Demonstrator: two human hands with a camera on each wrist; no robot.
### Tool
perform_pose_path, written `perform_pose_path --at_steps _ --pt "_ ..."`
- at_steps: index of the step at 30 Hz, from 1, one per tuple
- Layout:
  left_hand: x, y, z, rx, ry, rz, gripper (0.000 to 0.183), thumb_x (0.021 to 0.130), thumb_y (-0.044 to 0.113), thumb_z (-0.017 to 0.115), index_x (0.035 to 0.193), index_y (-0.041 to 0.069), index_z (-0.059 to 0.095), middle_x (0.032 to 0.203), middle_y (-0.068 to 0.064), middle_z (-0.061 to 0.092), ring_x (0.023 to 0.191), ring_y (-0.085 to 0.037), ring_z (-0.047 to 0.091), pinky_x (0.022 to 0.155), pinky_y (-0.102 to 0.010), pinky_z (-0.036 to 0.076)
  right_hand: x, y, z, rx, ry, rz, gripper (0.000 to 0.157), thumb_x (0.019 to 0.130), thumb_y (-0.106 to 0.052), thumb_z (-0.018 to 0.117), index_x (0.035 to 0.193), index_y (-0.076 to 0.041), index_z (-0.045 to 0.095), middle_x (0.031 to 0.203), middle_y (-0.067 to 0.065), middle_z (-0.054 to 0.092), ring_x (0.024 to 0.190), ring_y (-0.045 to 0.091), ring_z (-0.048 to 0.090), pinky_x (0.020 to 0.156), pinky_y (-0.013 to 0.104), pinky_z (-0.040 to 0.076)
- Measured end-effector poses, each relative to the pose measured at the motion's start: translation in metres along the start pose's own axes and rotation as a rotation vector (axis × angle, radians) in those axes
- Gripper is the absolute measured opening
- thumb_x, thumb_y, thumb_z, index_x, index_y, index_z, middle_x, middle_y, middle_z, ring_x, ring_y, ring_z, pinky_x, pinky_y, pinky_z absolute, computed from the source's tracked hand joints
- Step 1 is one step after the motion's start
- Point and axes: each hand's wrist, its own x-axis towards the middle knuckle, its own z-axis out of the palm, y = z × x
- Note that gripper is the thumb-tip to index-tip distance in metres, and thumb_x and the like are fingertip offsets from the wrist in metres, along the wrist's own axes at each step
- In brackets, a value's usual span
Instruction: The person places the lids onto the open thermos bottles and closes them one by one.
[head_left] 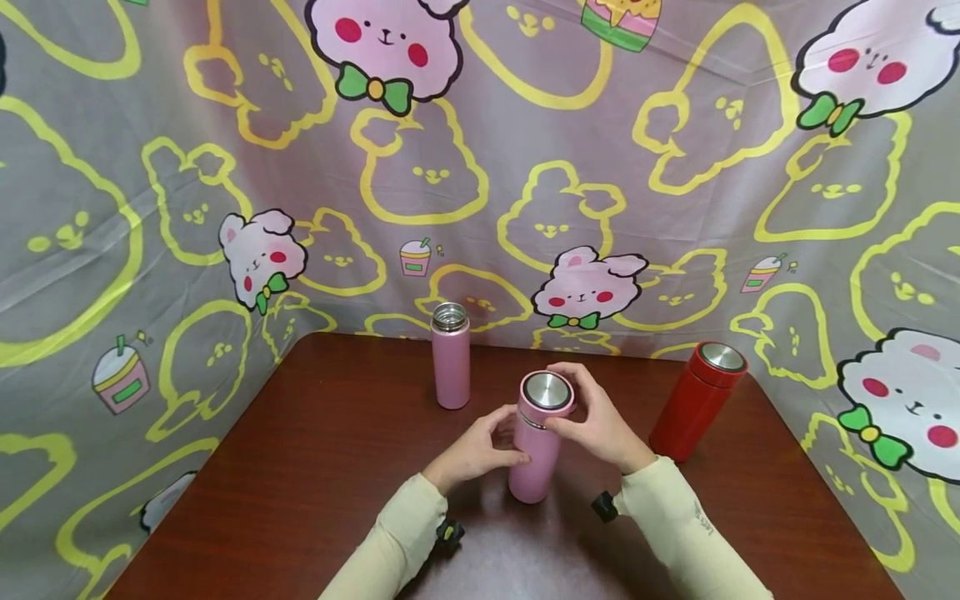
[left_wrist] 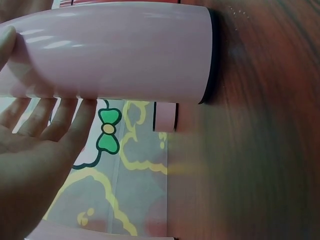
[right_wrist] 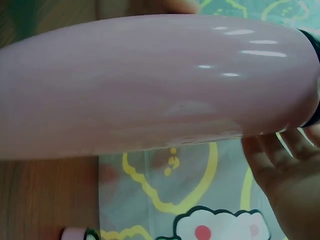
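A pink vacuum flask [head_left: 534, 467] with a silver-topped lid [head_left: 547, 392] stands upright in front of me. My left hand [head_left: 476, 450] grips its body, thumb on the near side and fingers round the left. Up at the lid, my right hand [head_left: 596, 417] holds the rim between thumb and fingers. A thin metallic ring shows just under the lid. In the left wrist view, the flask's black base sits right at the table, and my left hand's fingers [left_wrist: 65, 117] lie along its side. The right wrist view has the flask's pink body [right_wrist: 165, 90] across it.
Farther back on the left stands a second pink flask [head_left: 452, 367], lidless, its steel mouth showing. A red flask [head_left: 693, 400] with its lid on stands at the right. One short pink piece [left_wrist: 166, 116] with dark edges rests on the brown table [head_left: 300, 467]. Patterned cloth hangs behind.
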Motion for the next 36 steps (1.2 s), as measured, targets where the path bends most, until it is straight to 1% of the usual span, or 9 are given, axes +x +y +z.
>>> perform_pose_path --at_steps 4,7,11,14,18,22,27,30,36 --pt "0.002 0.001 -0.001 -0.011 -0.016 0.007 0.063 0.080 0.003 0.074 0.135 0.010 0.044 0.123 -0.007 0.058 0.111 -0.017 0.056 0.092 -0.031 0.046 0.006 0.003 -0.006 0.192 -0.132 -0.023 0.066 0.083 -0.005 0.066 0.140 0.000 0.033 0.134 0.019 0.045 0.118 0.026 0.049 0.093 0.036 0.046" --pt "0.004 -0.001 -0.002 -0.014 -0.034 0.006 0.062 0.079 0.003 0.074 0.134 0.009 0.045 0.122 -0.007 0.058 0.111 -0.017 0.056 0.093 -0.032 0.046 0.012 0.007 -0.011 0.297 -0.231 -0.061 0.066 0.083 -0.006 0.062 0.142 0.002 0.032 0.139 0.023 0.040 0.125 0.030 0.043 0.099 0.039 0.041" --pt "0.007 -0.002 -0.006 -0.036 -0.065 -0.004 0.063 0.079 0.001 0.074 0.134 0.005 0.044 0.123 -0.009 0.058 0.112 -0.018 0.055 0.095 -0.036 0.044 0.021 0.015 -0.017 0.464 -0.375 -0.071 0.069 0.084 -0.008 0.060 0.143 0.006 0.026 0.141 0.022 0.040 0.129 0.033 0.041 0.102 0.042 0.037" --pt "0.009 -0.003 -0.009 -0.063 -0.096 -0.038 0.065 0.079 0.000 0.073 0.136 0.003 0.042 0.124 -0.011 0.057 0.113 -0.019 0.055 0.095 -0.037 0.044 0.028 0.021 -0.021 0.591 -0.479 -0.071 0.071 0.085 -0.008 0.060 0.142 0.010 0.022 0.140 0.024 0.041 0.129 0.034 0.040 0.104 0.045 0.034" --pt "0.012 -0.003 -0.012 -0.077 -0.143 -0.080 0.064 0.080 -0.001 0.071 0.137 0.001 0.041 0.125 -0.010 0.057 0.113 -0.018 0.055 0.096 -0.037 0.043 0.034 0.027 -0.024 0.655 -0.566 -0.084 0.072 0.086 -0.009 0.060 0.141 0.012 0.020 0.139 0.025 0.042 0.128 0.034 0.041 0.104 0.047 0.033" --pt "0.014 -0.004 -0.015 -0.089 -0.177 -0.091 0.065 0.080 -0.003 0.070 0.138 0.000 0.040 0.127 -0.011 0.056 0.113 -0.017 0.054 0.095 -0.035 0.043 0.037 0.031 -0.025 0.651 -0.588 -0.079 0.072 0.085 -0.013 0.064 0.140 0.012 0.024 0.138 0.022 0.045 0.126 0.032 0.043 0.104 0.047 0.034" --pt "0.015 -0.008 -0.016 -0.155 -0.200 -0.125 0.073 0.081 -0.003 0.069 0.144 0.004 0.033 0.132 -0.012 0.052 0.116 -0.018 0.053 0.095 -0.033 0.044 0.038 0.033 -0.025 0.632 -0.578 -0.074 0.068 0.084 -0.015 0.065 0.137 0.011 0.032 0.137 0.025 0.044 0.125 0.036 0.044 0.103 0.050 0.033" --pt "0.016 -0.009 -0.016 -0.172 -0.202 -0.124 0.073 0.081 -0.003 0.069 0.144 0.004 0.033 0.133 -0.012 0.052 0.118 -0.020 0.052 0.095 -0.034 0.044 0.036 0.031 -0.024 0.598 -0.542 -0.061 0.066 0.083 -0.016 0.066 0.137 0.007 0.035 0.135 0.023 0.046 0.123 0.035 0.045 0.102 0.049 0.035" --pt "0.015 -0.008 -0.013 -0.111 -0.181 -0.077 0.068 0.081 -0.002 0.070 0.140 0.005 0.037 0.129 -0.010 0.055 0.116 -0.018 0.054 0.095 -0.032 0.044 0.026 0.028 -0.023 0.523 -0.429 -0.048 0.062 0.084 -0.013 0.066 0.136 0.004 0.037 0.131 0.019 0.052 0.119 0.032 0.050 0.098 0.044 0.042"
